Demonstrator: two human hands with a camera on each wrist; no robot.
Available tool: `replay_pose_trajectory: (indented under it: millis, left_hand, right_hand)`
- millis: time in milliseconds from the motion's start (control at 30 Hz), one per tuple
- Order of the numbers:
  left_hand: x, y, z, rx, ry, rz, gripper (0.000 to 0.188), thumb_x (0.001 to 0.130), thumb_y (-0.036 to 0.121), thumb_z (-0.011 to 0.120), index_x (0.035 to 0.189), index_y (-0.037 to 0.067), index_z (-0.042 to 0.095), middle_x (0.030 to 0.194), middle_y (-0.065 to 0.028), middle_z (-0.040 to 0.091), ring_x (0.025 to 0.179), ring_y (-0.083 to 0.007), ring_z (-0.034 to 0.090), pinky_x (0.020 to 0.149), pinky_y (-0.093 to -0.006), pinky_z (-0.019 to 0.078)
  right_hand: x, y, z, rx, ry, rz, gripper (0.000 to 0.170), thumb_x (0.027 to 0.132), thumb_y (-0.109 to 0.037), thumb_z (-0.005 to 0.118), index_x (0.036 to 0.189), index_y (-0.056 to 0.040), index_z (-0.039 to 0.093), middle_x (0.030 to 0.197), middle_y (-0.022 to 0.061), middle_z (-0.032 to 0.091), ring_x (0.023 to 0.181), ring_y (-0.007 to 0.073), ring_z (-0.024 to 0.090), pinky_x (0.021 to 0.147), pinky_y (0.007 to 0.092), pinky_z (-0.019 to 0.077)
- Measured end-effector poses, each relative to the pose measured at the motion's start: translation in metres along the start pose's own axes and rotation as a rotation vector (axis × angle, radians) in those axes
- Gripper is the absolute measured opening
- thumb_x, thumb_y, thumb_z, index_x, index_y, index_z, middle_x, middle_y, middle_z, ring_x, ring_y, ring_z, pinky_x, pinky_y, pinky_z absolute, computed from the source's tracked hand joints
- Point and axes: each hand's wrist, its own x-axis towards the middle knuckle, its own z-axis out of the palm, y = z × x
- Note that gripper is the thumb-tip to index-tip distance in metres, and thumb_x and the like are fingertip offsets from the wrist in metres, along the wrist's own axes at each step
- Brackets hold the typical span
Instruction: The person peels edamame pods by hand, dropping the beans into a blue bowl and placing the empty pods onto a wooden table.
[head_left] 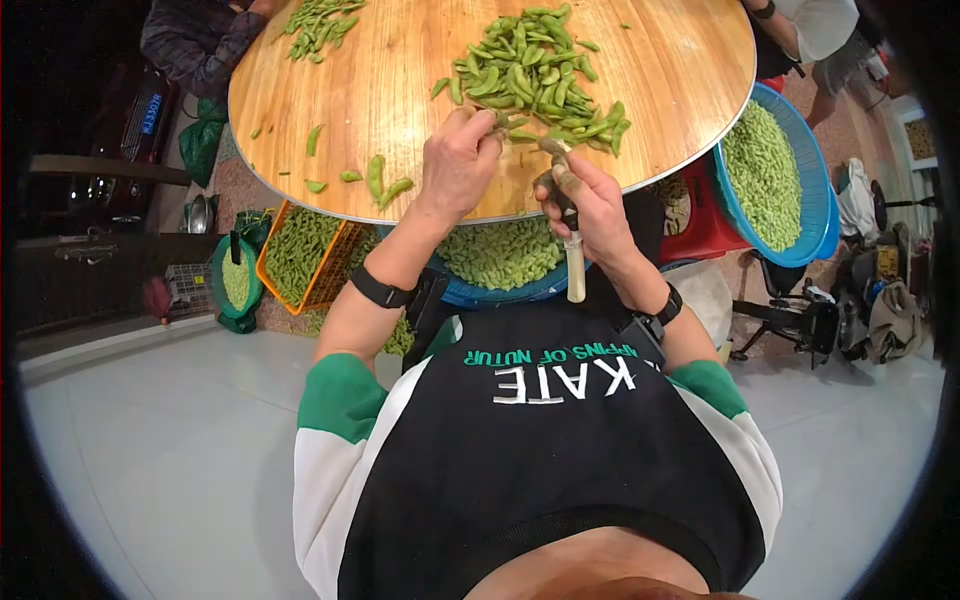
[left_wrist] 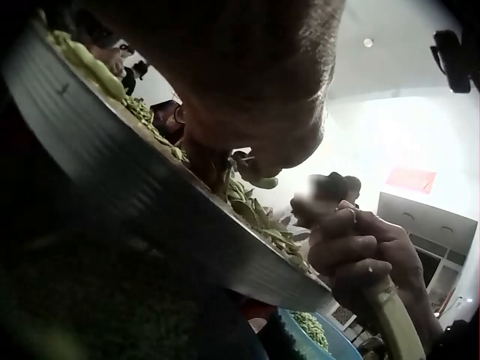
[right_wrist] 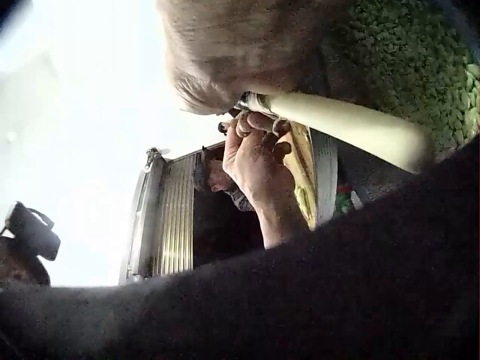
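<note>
In the head view my left hand (head_left: 460, 165) is over the near edge of the round wooden table, fingers curled and pinching a green soybean pod (left_wrist: 264, 182) at the fingertips. My right hand (head_left: 592, 205) grips a tool with a cream handle (head_left: 575, 270), which points back toward my body. The tool's working end is mostly hidden by the fingers. Both hands are close together, fingertips almost meeting. Just beyond them lies a heap of soybean pods (head_left: 520, 70). A few loose pods (head_left: 376, 180) lie left of my left hand.
Shelled beans fill a blue basin (head_left: 500, 260) under the table edge (head_left: 400, 215) and a blue basket (head_left: 765, 170) at right. An orange crate (head_left: 335, 265) of pods and a green basin (head_left: 232, 275) stand at left. Other people sit across the table.
</note>
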Motion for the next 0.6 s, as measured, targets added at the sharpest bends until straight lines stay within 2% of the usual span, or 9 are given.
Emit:
replay_pose_trajectory:
  millis: [33,67,133,200,233,300,433,533,600]
  left_hand:
    - [0.000,0.003,0.000,-0.001,-0.002,-0.001,0.011,0.079,0.006,0.060,0.089,0.004,0.063,0.079,-0.0172,0.061,0.072,-0.0374,0.060,0.064,-0.0405,0.0480]
    - [-0.002,0.006,-0.001,-0.035,0.054,0.078,0.012,0.079,0.006,0.060,0.091,0.003,0.063,0.075,-0.0149,0.061,0.070,-0.0332,0.061,0.063,-0.0381,0.0481]
    - [-0.006,0.017,-0.005,-0.068,0.108,0.159,0.013,0.080,0.005,0.061,0.092,0.003,0.063,0.072,-0.0125,0.061,0.069,-0.0290,0.063,0.062,-0.0357,0.0482]
    - [-0.013,0.029,-0.009,-0.478,-0.179,-0.236,0.016,0.083,0.005,0.061,0.098,0.001,0.064,0.075,-0.0059,0.064,0.069,-0.0141,0.061,0.060,-0.0283,0.0466]
    - [-0.014,0.035,-0.011,-0.480,-0.177,-0.237,0.016,0.083,0.005,0.061,0.098,0.001,0.064,0.075,-0.0059,0.064,0.069,-0.0141,0.061,0.060,-0.0283,0.0466]
    - [-0.016,0.046,-0.013,-0.856,-0.288,-0.442,0.018,0.087,0.005,0.060,0.103,-0.001,0.065,0.081,-0.0013,0.065,0.071,-0.0042,0.055,0.059,-0.0213,0.0434]
    - [-0.022,0.041,-0.010,-0.915,-0.285,-0.501,0.020,0.088,0.004,0.058,0.106,-0.002,0.065,0.084,-0.0002,0.065,0.069,-0.0034,0.054,0.059,-0.0196,0.0430]
    - [-0.025,0.042,-0.008,-0.834,-0.262,-0.437,0.019,0.088,0.004,0.058,0.104,-0.002,0.065,0.082,0.0002,0.064,0.069,-0.0033,0.053,0.059,-0.0197,0.0427]
    - [-0.026,0.045,-0.010,-0.827,-0.240,-0.396,0.012,0.088,0.002,0.057,0.096,-0.002,0.063,0.079,-0.0016,0.064,0.070,-0.0053,0.056,0.060,-0.0205,0.0444]
  right_hand:
    - [0.000,0.001,0.000,0.008,0.023,-0.003,0.031,0.099,-0.014,0.043,0.126,-0.0022,0.046,0.084,0.0065,0.057,0.058,0.0077,0.047,0.044,0.0195,0.0369]
    - [0.001,0.001,0.000,0.016,0.045,-0.005,0.034,0.099,-0.016,0.043,0.130,-0.0032,0.046,0.083,0.0056,0.058,0.056,0.0068,0.046,0.043,0.0195,0.0364]
    - [-0.001,0.001,0.001,0.019,0.023,-0.010,0.033,0.099,-0.016,0.044,0.129,-0.0034,0.046,0.083,0.0054,0.058,0.056,0.0068,0.046,0.044,0.0196,0.0362]
    - [-0.003,-0.001,0.001,0.020,0.004,-0.017,0.032,0.099,-0.016,0.044,0.128,-0.0036,0.047,0.083,0.0052,0.058,0.056,0.0068,0.045,0.044,0.0196,0.0361]
    - [-0.004,-0.002,0.002,0.034,-0.024,-0.008,0.030,0.099,-0.016,0.044,0.126,-0.0034,0.048,0.083,0.0051,0.057,0.056,0.0070,0.045,0.044,0.0195,0.0360]
    - [-0.007,-0.004,0.003,0.048,-0.052,0.004,0.028,0.099,-0.016,0.044,0.123,-0.0032,0.049,0.083,0.0049,0.057,0.056,0.0072,0.044,0.044,0.0195,0.0359]
    - [-0.013,-0.007,0.003,0.126,-0.106,0.030,0.023,0.098,-0.015,0.044,0.116,-0.0022,0.051,0.083,0.0049,0.057,0.056,0.0076,0.045,0.043,0.0193,0.0360]
    - [-0.016,-0.006,0.004,0.134,-0.111,0.023,0.022,0.098,-0.015,0.045,0.114,-0.0018,0.052,0.082,0.0048,0.057,0.055,0.0076,0.045,0.042,0.0193,0.0356]
    - [-0.018,-0.006,0.005,0.126,-0.101,0.016,0.022,0.098,-0.015,0.045,0.113,-0.0017,0.052,0.082,0.0047,0.057,0.055,0.0076,0.045,0.042,0.0195,0.0354]
